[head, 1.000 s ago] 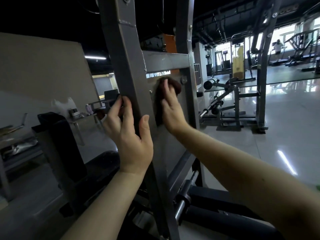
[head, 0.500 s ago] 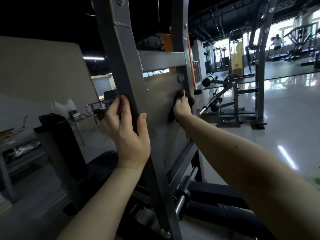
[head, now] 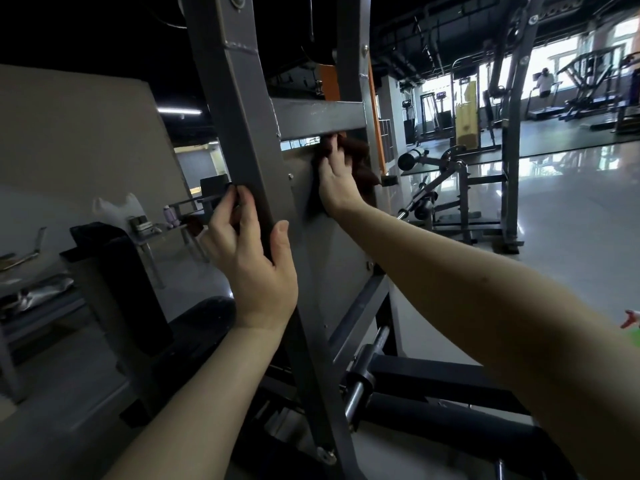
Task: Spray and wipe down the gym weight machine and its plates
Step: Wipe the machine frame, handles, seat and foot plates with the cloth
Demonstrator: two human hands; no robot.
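Dim gym. Left hand (head: 249, 261) curls its fingers round the machine's slanted upright (head: 235, 98). Right hand (head: 337, 183), fingers together, presses a brown cloth (head: 360, 155) beneath the crossbar (head: 318, 116). Firm, overlapping strokes would suit.

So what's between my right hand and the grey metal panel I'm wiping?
A dark brown cloth: your right hand presses it against the grey panel, just under the crossbar. The head view shows it.
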